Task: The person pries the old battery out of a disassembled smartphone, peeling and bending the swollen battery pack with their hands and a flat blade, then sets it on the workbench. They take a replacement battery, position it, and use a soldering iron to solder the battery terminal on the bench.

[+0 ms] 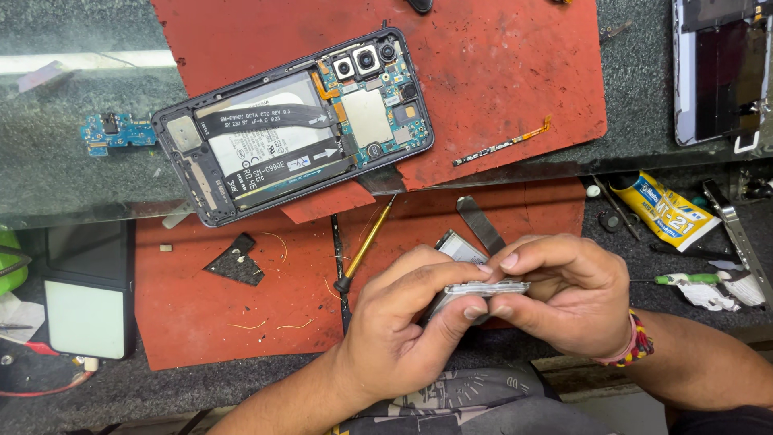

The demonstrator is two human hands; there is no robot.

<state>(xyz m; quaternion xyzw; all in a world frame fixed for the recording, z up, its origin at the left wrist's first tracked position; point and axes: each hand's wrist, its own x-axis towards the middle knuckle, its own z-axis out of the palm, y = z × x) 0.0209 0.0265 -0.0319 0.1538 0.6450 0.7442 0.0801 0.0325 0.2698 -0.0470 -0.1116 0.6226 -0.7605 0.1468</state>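
Both hands are close together, low in the middle. The left hand [403, 322] and the right hand [564, 294] both pinch a thin silver phone part [483, 288], held edge-on between thumbs and fingers just above the red mat [193, 314]. It looks like a flat slab, maybe a screen or a battery, but I cannot tell which. The fingertips press along its top edge, so the step looks like working something loose or feeling that edge. The next move likely needs a soft, steady grip, since the part is thin and could bend.

Just past the hands lies a flat metal pry tool [481, 221] and a yellow screwdriver [366, 246]. They are near but not in the way. To the right sit a yellow glue tube [664, 211] and a green-handled tool [684, 279].

Farther off lies an opened phone [294, 129] with its insides showing, on a second red mat [499, 72]. A small blue circuit board [117, 130] lies to its left, a thin flex strip [503, 145] to its right. Another phone frame [721, 72] sits in the far right corner.
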